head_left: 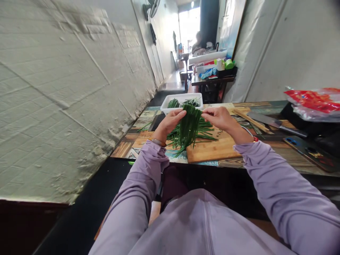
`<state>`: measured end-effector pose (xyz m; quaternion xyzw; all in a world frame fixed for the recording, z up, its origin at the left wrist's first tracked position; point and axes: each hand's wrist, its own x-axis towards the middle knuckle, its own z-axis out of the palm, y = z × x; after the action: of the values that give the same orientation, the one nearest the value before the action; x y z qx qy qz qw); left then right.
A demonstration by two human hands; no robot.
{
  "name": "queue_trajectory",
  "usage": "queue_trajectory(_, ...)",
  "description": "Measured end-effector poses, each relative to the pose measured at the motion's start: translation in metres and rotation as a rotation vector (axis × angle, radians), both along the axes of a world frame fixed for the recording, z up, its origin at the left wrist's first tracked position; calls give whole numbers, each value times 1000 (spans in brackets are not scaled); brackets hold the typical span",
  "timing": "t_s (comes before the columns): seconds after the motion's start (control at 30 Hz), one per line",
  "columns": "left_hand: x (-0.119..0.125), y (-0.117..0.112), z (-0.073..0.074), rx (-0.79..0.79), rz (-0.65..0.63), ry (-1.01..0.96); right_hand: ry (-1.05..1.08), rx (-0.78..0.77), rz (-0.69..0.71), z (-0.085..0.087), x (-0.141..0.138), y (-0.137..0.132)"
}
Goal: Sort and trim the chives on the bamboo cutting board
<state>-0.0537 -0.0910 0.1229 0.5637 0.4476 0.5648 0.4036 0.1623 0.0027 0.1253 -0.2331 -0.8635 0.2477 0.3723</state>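
Between my hands hangs a bunch of garlic chives (189, 127), its long green ends drooping toward the table. My left hand (171, 122) is closed on the bunch's left side, thumb toward its top. On the right side, my right hand (218, 117) pinches chive strands between thumb and fingertips. Below them more loose chives (205, 134) lie across a wooden cutting board (212, 151) and the tabletop. Just beyond my hands, a white plastic tub (183, 96) holds bundles of chives.
Right of the board lie wooden chopsticks (251, 120), a cleaver (277, 124) and a phone (313, 152). A red and clear plastic bag (316, 101) sits at the far right. A textured white wall (66, 88) borders the left. Farther back stands another cluttered table (212, 80).
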Motion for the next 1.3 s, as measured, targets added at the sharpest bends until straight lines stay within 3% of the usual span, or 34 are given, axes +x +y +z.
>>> queue_trajectory(0.13, 3, -1, -3, -18, -88, -78, -6, 51, 15, 5, 3, -5)
queue_trajectory(0.4, 6, -3, -8, -60, -98, -96, -4, 191, 2, 0, 10, -9)
queue_trajectory(0.83, 26, -4, -14, -117, -138, -182, -17, 161, -50, -6, 23, -19)
queue_trajectory(1.1, 33, -7, -9, -142, -146, -204, 0, 146, -41, -4, 24, -24)
queue_trajectory(1.3, 37, -10, -4, -109, -147, -206, 8, 48, -52, -3, 24, -25)
